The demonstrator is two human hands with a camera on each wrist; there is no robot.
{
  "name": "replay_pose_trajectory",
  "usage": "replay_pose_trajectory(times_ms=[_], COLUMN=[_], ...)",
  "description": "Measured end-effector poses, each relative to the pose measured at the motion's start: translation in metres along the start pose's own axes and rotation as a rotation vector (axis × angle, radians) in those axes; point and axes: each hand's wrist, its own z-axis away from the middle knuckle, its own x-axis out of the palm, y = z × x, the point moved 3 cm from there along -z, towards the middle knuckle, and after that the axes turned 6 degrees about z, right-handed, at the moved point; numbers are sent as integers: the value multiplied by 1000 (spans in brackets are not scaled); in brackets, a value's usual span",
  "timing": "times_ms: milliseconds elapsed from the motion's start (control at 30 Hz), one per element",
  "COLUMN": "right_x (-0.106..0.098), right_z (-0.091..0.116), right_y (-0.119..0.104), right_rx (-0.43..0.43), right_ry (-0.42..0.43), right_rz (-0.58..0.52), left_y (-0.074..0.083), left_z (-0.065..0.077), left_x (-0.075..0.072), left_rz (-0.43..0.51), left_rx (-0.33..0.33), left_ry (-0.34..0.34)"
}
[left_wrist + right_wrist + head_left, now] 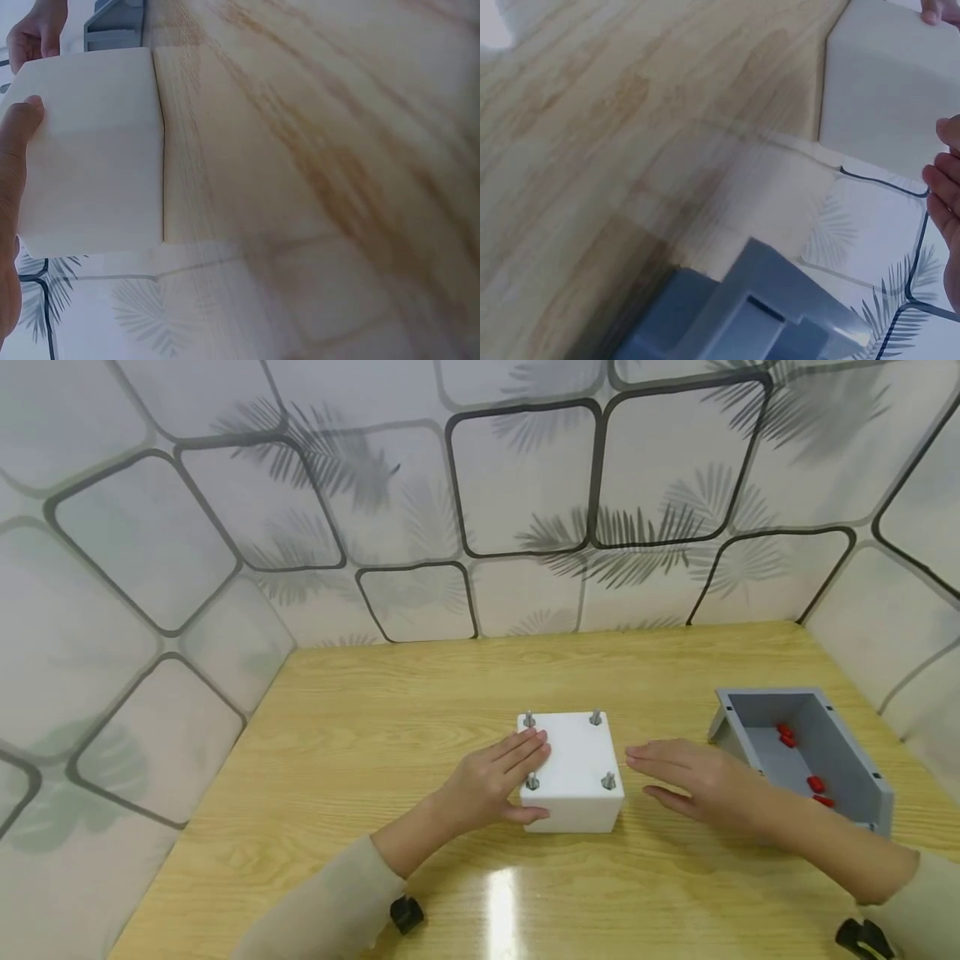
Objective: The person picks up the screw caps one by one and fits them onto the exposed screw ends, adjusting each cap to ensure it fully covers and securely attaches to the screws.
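A white box [576,756] stands on the table, with metal bolts [596,718] sticking up near the corners of its top. My left hand [491,781] lies over its left side, the fingers fairly straight on top and the thumb against the front face. In the left wrist view that thumb [22,124] touches the white face. To the right of the box, my right hand [697,777] hovers a little apart from it, fingers extended together and holding nothing visible. The right wrist view catches only part of this hand [949,195].
At the right stands a grey bin [862,777] with several small red pieces [816,784] inside; my right forearm passes in front of its near part. The wood-grain table [360,718] runs back to a patterned backdrop [525,485], which also rises on both sides.
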Motion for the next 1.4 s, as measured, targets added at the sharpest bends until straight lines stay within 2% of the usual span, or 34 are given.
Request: replay_pose_trajectory(times_ms=[167, 300, 500, 600, 767, 1033, 1167, 1400], right_x=[-9, -15, -27, -31, -38, -50, -56, -62], right_z=[0, 0, 0, 1, 8, 22, 31, 45], right_y=[8, 12, 22, 29, 40, 59, 69, 83], right_rx=[68, 186, 488, 662, 979, 1365, 1473, 1557], right_ry=[-36, -121, -271, -379, -580, -699, -733, -698], right_rz=[9, 14, 20, -11, -190, -533, -631, -695], left_y=[0, 0, 0, 0, 0, 0, 0, 0], left_z=[-1, -1, -1, -1, 0, 0, -1, -1], left_x=[0, 0, 0, 0, 1, 1, 1, 2], left_rz=[-2, -6, -19, -23, -24, -21, -20, -17], left_rx=[8, 10, 6, 5, 9, 7, 9, 7], left_ry=[4, -1, -4, -5, -7, -2, 2, -1])
